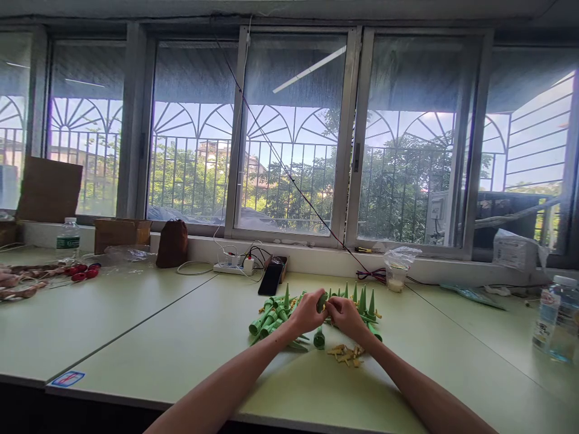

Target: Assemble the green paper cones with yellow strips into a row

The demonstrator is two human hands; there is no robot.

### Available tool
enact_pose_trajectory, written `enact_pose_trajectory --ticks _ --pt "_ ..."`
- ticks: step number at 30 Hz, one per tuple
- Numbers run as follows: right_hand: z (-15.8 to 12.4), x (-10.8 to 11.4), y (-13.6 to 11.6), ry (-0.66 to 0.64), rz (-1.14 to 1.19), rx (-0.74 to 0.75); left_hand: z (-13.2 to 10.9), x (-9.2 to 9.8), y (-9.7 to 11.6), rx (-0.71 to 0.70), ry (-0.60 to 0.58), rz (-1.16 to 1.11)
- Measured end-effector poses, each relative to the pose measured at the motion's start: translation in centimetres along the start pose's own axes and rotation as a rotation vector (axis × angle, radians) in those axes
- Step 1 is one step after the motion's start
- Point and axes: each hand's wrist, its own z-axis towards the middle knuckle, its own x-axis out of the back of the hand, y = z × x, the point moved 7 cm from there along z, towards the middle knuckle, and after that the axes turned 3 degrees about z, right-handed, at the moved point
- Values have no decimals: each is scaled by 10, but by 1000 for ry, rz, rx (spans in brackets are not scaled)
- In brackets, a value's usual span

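Note:
My left hand (306, 312) is closed around a green cone-shaped piece (321, 303), raised above the table. The fingertips of my right hand (347, 317) pinch together close against that piece; what lies between them is too small to make out. Behind and beside both hands spreads a pile of green cones (270, 318), some lying down and some standing point up. One short green piece (319, 339) rests below my hands with its round end facing me. Small yellowish pieces (346, 355) lie in a loose heap near my right wrist.
Beyond the pile are a phone (270, 277), a power strip (233, 268) and a plastic cup (396, 274). A large bottle (557, 319) stands at far right. To the left are a brown pouch (172, 244), a cardboard box (122, 235) and red round items (81, 272).

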Motion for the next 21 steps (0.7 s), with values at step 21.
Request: enact_pose_trajectory --ticks 21 --pt "1 -3 4 3 15 2 -1 -4 -5 11 -8 5"
